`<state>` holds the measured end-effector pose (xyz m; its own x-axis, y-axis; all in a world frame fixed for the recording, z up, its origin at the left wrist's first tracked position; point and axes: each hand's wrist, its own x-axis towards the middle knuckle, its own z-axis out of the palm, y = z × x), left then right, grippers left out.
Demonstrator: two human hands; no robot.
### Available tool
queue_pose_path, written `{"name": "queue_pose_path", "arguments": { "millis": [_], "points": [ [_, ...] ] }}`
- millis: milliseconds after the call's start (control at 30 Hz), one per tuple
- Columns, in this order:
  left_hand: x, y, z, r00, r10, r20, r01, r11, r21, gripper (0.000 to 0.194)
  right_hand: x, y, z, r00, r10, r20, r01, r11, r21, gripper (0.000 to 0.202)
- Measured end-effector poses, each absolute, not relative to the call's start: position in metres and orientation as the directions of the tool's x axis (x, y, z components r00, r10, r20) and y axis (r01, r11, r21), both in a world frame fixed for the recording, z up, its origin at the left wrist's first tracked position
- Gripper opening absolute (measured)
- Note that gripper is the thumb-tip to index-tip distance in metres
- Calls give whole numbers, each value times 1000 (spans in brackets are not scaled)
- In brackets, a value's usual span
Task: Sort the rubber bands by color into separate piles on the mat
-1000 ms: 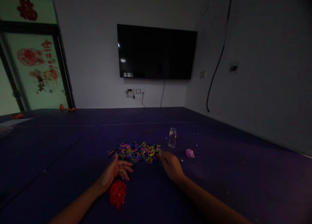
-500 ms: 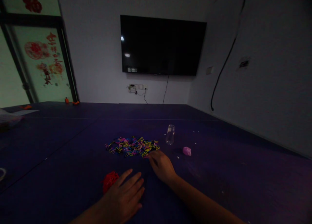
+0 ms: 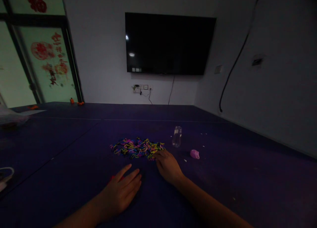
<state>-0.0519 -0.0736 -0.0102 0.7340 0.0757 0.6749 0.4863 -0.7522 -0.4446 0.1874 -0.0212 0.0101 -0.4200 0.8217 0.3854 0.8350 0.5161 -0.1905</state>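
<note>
A loose pile of small multicoloured elastic bands lies on the dark blue floor covering ahead of me. My right hand is at the pile's right near edge, its fingers curled down and pressed together; whatever is at the fingertips is hidden. Closer to me, my left hand is palm down with fingers stretched out and apart. It covers most of a red bundle, of which only a small part shows beside the thumb.
A clear bottle stands right of the pile, with a pink cap-like piece nearer. Small white scraps dot the floor. A white looped object is at the left edge, a plastic bag farther back.
My left hand has shifted over the red bundle, covering more of it. My right hand stays by the pile, reaching slightly further onto its edge. The whole view has moved a little.
</note>
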Motion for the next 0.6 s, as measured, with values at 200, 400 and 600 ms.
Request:
{"name": "queue_pose_path", "arguments": {
  "millis": [200, 400, 600],
  "points": [
    [-20, -111, 10, 730, 151, 667, 392, -891, -228, 27, 190, -23, 14, -465, 776, 426, 830, 549, -95, 21],
    [14, -112, 6, 624, 491, 609, 513, -844, 155, 24, 198, -25, 17, -661, 624, 416, 658, 749, -78, 23],
    [-1, -103, 7, 655, 450, 607, 435, -881, 185, 20, 195, -29, 15, -599, 690, 406, 722, 685, -98, 24]
  ]
}}
